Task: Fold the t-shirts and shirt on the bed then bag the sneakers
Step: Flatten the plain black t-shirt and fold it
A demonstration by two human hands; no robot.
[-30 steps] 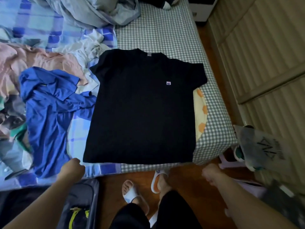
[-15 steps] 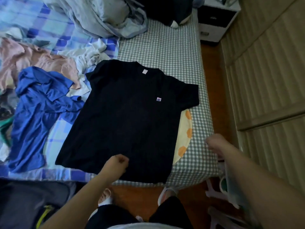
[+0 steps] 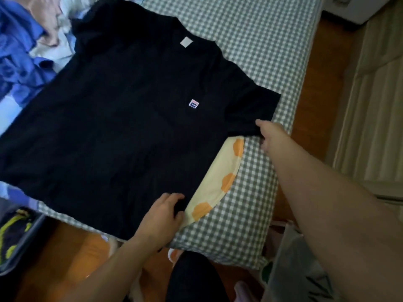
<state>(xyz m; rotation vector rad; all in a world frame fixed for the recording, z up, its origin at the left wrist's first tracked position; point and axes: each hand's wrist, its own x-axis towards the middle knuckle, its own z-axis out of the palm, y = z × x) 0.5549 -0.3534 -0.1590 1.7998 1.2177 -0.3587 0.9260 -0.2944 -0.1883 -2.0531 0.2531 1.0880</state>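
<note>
T-shirt (image 3: 122,118) lies flat on the bed (image 3: 257,68), collar at the far side, hem at the near edge. Under its right side a cushion (image 3: 226,171) sticks out. Heap of clothes (image 3: 24,46) is left of the shirt, at the far-left corner of the view. Left hand (image 3: 165,212) is on the hem's near-right corner; right hand (image 3: 270,134) is at the right sleeve's edge. Bag (image 3: 13,232) sits on the floor (image 3: 65,258) below the bed's near-left edge; another bag (image 3: 305,269) is near-right, under the right arm.
</note>
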